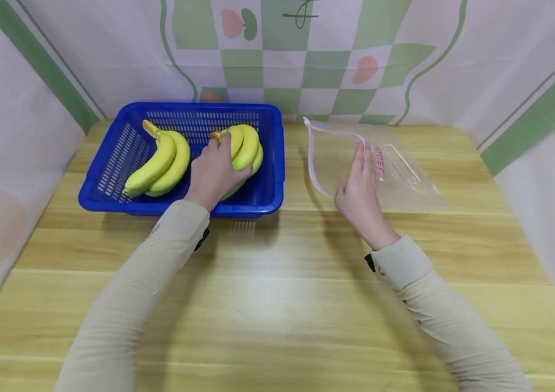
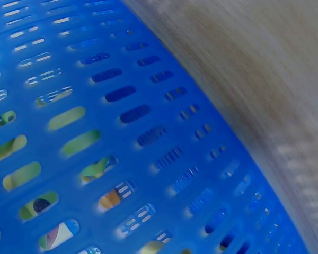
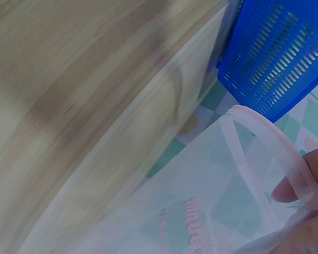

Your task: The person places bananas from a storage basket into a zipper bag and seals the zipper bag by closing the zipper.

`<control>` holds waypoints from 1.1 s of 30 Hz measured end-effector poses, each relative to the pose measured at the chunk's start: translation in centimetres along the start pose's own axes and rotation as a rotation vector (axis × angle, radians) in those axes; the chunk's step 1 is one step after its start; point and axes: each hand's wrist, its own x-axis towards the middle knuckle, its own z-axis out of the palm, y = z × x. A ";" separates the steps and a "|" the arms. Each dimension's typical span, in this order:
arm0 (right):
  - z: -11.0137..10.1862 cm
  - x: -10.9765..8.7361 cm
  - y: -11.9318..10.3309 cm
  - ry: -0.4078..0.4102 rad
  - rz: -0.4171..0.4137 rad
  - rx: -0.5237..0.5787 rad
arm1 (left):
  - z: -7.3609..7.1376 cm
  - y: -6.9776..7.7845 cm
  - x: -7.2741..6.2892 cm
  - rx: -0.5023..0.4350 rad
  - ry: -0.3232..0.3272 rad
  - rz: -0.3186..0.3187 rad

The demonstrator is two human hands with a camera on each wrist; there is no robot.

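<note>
Inside a blue basket (image 1: 111, 206), the left hand (image 1: 215, 170) grips partly hidden bananas (image 1: 245, 151); the right hand (image 1: 362, 193) pinches a slider-zip bag (image 1: 397, 188).

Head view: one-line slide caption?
Left grip on a banana bunch in a blue basket, a second bunch beside it; right grip holding a clear zip bag open.

Basket (image 1: 238, 211) left on the table (image 1: 267, 316), bag (image 1: 405, 190) to its right!
Inside the basket, the left bunch (image 1: 160, 158) of bananas sits beside the right bunch (image 1: 248, 149), left hand (image 1: 216, 173) on the latter; across a gap, the right hand (image 1: 362, 190) is at the bag's mouth, and behind it all hangs the cloth (image 1: 282, 65).
</note>
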 end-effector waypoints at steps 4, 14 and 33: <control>-0.2 0.0 -0.1 0.004 0.002 0.004 | -0.2 0.1 -0.2 -0.007 0.045 0.007; -0.8 -0.1 -0.3 0.030 0.017 0.019 | -0.9 0.7 -0.7 -0.066 0.122 0.030; -1.9 0.1 -0.6 0.094 0.045 -0.004 | -2.7 4.1 -1.6 -0.063 0.457 0.300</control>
